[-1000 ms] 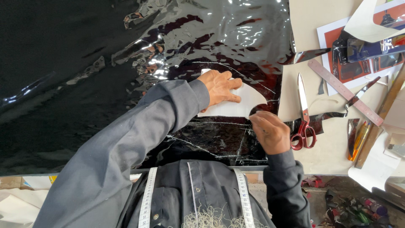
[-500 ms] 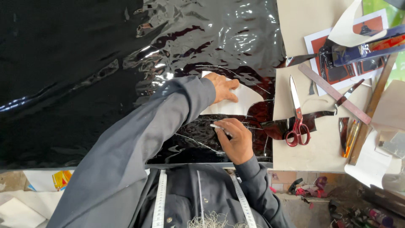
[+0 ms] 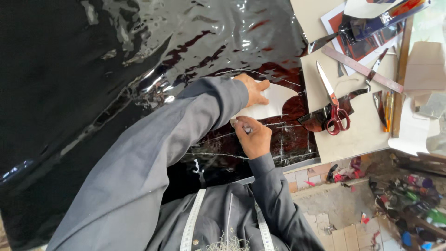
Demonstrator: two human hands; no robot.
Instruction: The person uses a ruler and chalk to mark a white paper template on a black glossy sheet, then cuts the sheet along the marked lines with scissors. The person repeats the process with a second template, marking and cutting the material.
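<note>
Glossy, wrinkled black patent sheet (image 3: 116, 69) covers the table. A white curved paper pattern (image 3: 272, 104) lies flat on it, long axis running left to right. Left hand (image 3: 253, 88) presses it, fingers spread. Right hand (image 3: 253, 137) pinches a small marking tool (image 3: 242, 126) at the pattern's near edge. Red-handled scissors (image 3: 332, 107) lie on beige board (image 3: 362, 135).

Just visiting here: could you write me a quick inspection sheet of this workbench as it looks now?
Surface: glossy black sheet covers most of the bench, wrinkled.
Job's things: white paper pattern lies on the sheet; small marking tool, barely visible.
Clutter: red-handled scissors, long ruler, offcuts and card at right.
Hands: left hand presses the pattern; right hand pinches the tool at its edge.
Cables: nothing seen.
Surroundings: tiled floor, colourful scraps.
</note>
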